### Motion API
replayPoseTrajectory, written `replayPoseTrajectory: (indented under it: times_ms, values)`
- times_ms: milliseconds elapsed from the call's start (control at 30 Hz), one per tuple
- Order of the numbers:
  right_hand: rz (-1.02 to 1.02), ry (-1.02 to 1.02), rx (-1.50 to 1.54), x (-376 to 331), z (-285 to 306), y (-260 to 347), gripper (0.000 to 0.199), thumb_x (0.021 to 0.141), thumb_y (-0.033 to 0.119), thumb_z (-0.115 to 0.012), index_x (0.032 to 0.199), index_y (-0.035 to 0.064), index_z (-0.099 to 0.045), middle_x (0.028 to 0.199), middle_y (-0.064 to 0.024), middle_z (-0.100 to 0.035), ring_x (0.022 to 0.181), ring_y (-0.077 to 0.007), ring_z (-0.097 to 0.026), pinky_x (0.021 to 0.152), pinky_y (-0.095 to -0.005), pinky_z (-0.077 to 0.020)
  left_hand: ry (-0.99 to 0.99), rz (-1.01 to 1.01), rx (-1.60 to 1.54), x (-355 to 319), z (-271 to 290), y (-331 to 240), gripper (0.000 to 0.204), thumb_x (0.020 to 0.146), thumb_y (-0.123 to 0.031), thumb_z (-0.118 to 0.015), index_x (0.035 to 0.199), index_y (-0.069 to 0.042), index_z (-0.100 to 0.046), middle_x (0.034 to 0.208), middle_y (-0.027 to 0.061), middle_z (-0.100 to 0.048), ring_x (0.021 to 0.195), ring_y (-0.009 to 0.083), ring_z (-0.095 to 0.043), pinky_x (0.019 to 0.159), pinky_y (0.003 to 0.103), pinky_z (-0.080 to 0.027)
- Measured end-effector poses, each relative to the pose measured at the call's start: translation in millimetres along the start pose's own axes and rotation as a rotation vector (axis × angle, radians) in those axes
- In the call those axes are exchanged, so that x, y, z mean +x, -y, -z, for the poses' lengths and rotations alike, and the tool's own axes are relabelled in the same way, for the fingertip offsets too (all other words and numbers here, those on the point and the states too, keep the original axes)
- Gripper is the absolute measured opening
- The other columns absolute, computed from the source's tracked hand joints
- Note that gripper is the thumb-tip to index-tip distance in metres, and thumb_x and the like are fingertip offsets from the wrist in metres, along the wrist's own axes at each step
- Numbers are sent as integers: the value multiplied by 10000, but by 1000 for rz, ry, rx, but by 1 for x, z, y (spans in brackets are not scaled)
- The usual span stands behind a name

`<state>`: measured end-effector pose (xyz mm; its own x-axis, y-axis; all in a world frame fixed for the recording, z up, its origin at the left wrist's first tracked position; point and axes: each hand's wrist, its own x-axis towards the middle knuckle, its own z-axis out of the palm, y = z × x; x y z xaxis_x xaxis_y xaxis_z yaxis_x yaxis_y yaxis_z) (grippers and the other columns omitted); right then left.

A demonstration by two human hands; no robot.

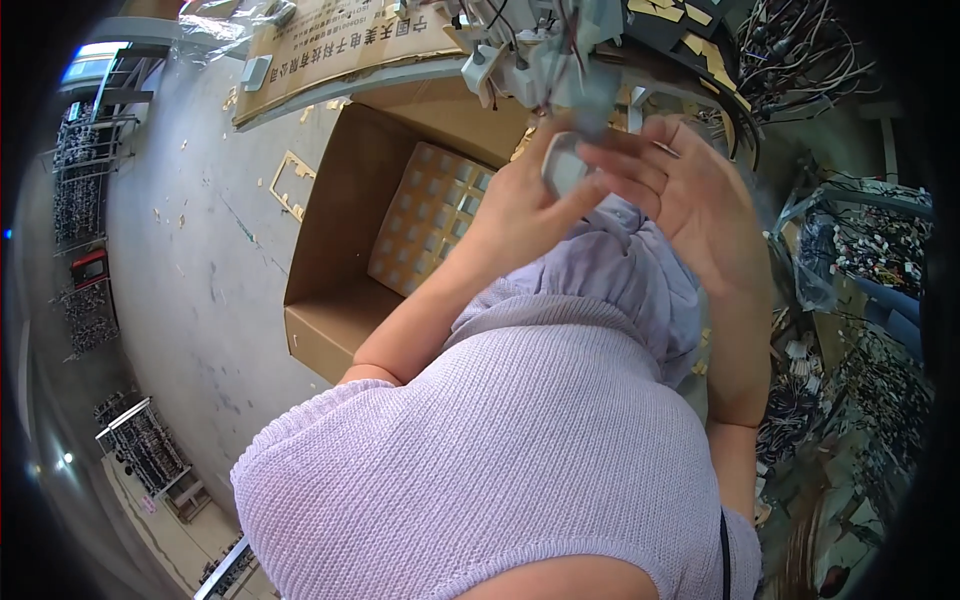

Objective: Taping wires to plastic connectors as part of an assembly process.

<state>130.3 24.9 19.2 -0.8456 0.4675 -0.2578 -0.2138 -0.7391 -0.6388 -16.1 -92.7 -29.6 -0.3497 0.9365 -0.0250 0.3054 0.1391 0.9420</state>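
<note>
My left hand point(522, 205) is closed round a small pale grey-white plastic housing point(567, 170) with rounded corners, its thumb along the lower edge. From the right, my right hand point(685, 185) comes close to the same housing. Its fingers are stretched toward the piece and smeared by motion; whether they touch it I cannot tell. Just above both hands hang white plastic parts with thin dark and reddish wires point(515, 70), partly blurred.
An open cardboard box point(340, 230) with a gridded tray point(425, 215) inside stands left of my forearm. A printed cardboard sheet point(350, 45) lies beyond it. Bundles of dark cables point(800, 50) fill the far right, and racks of wired parts point(880, 240) stand at right.
</note>
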Motion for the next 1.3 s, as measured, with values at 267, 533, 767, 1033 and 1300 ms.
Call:
replayPoseTrajectory:
  times_ms: [267, 533, 767, 1033, 1300]
  values:
    - [527, -78, -942, 19, 9, -12, 381, 735, 158, -817, 1016, 47, -584, 883, -3, -586, 766, -65, -557, 682, -220, -467, 338, 287, -653, 2, 18, -22, 536, 888, -304, -628, 1328, -58, -445, 1110, 78, -578, 1009, 155, -569, 879, 299, -448]
    - [438, 0, -476, 42, 15, -26, 376, 860, 129, -701, 1195, 22, -567, 912, -25, -614, 802, -76, -593, 726, -213, -478, 365, 494, -1279, 2, 11, -23, 364, 955, -313, -464, 1154, -16, -537, 1132, 193, -584, 1005, 363, -643, 794, 480, -561]
    - [200, 389, -362, 63, 36, -25, 586, 835, 247, -724, 1320, 30, -477, 1202, -63, -587, 1116, -161, -560, 996, -329, -420, 741, 542, -1678, 2, 21, -17, 656, 953, -533, -281, 1262, -11, -530, 1171, 284, -556, 980, 444, -615, 858, 549, -478]
    - [367, 186, -652, 52, 41, -6, 494, 749, 100, -753, 1194, 37, -546, 1050, -16, -596, 873, -87, -544, 765, -239, -451, 694, 520, -1552, 2, 35, -16, 509, 960, -403, -403, 1185, 32, -538, 1061, 256, -611, 872, 375, -659, 792, 470, -533]
    - [448, 433, -684, 50, 39, 3, 264, 763, 220, -782, 928, 47, -671, 1009, -21, -573, 888, -93, -521, 753, -254, -411, 932, 508, -1663, 12, 26, -26, 561, 969, -409, -353, 1216, 72, -503, 1117, 304, -590, 953, 411, -651, 822, 466, -549]
